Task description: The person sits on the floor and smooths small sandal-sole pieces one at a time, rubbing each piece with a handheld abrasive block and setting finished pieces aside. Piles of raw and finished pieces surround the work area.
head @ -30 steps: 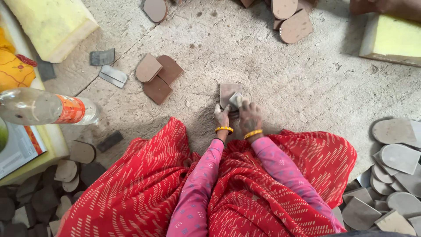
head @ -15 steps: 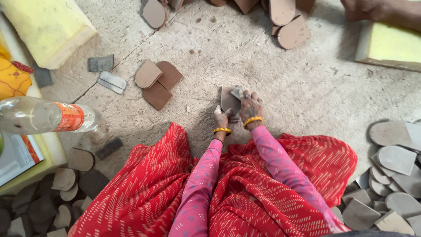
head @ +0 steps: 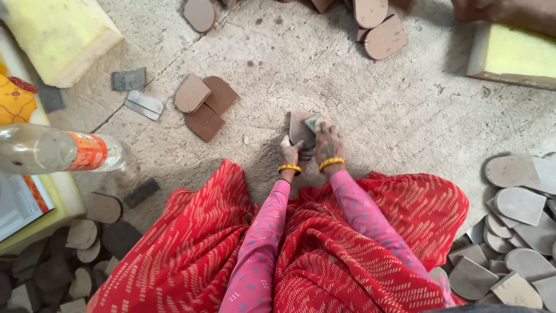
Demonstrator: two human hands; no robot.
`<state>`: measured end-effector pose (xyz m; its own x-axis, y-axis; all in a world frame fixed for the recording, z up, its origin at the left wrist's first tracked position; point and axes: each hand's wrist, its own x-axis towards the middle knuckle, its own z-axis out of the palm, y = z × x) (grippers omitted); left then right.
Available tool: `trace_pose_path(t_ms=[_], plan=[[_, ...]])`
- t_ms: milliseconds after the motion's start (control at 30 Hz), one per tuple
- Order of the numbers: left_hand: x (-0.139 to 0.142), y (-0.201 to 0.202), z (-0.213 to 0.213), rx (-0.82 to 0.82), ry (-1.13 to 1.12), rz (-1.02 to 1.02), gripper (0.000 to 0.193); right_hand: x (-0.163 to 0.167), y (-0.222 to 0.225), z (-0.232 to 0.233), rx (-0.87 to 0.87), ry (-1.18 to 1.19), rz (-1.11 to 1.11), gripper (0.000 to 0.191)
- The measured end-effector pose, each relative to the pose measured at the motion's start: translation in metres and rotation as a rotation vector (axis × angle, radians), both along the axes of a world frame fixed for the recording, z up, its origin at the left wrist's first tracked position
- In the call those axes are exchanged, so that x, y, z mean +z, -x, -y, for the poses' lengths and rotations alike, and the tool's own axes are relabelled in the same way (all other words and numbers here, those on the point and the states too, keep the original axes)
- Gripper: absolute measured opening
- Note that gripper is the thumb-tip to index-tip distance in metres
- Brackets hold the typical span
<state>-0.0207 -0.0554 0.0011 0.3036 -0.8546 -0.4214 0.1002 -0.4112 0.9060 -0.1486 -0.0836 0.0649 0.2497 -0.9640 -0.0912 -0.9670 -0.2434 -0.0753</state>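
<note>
Both hands are closed on a brown heel-shaped piece (head: 301, 128) on the floor at twelve o'clock from the lap — left hand (head: 289, 152) steadying, right hand (head: 328, 144) pressing a small grey block (head: 314, 123) on it — so uneven pressure could make it skid, scraping fingers.

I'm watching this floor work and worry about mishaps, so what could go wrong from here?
The right hand rubs a small grey block on a brown piece that the left hand steadies; fingers sit close, so a slip might scrape them. The bottle lying on its side at the left could roll. Loose pieces nearby could be knocked about.
</note>
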Motion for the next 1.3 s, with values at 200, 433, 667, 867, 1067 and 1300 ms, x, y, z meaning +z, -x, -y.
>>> trace_pose_path(t_ms=[200, 433, 667, 867, 1067, 1300], plan=[[0.012, -0.005, 0.006, 0.048, -0.198, -0.494, 0.019, 0.011, 0.007, 0.017, 0.056, -0.009, -0.018, 0.030], [-0.014, -0.001, 0.005, 0.006, 0.132, 0.134, 0.019, -0.006, 0.006, -0.019, 0.061, -0.082, -0.096, 0.024], [0.006, -0.009, 0.008, 0.040, -0.119, -0.427, 0.018, 0.005, 0.011, 0.018, 0.180, 0.168, -0.031, 0.054], [-0.008, -0.005, 0.006, -0.023, 0.152, -0.016, 0.020, 0.001, 0.014, -0.022, 0.075, -0.097, 0.025, 0.025], [0.002, -0.009, 0.006, -0.021, 0.035, -0.129, 0.022, 0.005, 0.009, 0.020, 0.026, -0.176, -0.065, 0.020], [-0.007, -0.007, 0.006, -0.049, 0.134, 0.075, 0.023, 0.008, 0.012, -0.012, 0.042, -0.122, -0.027, 0.035]])
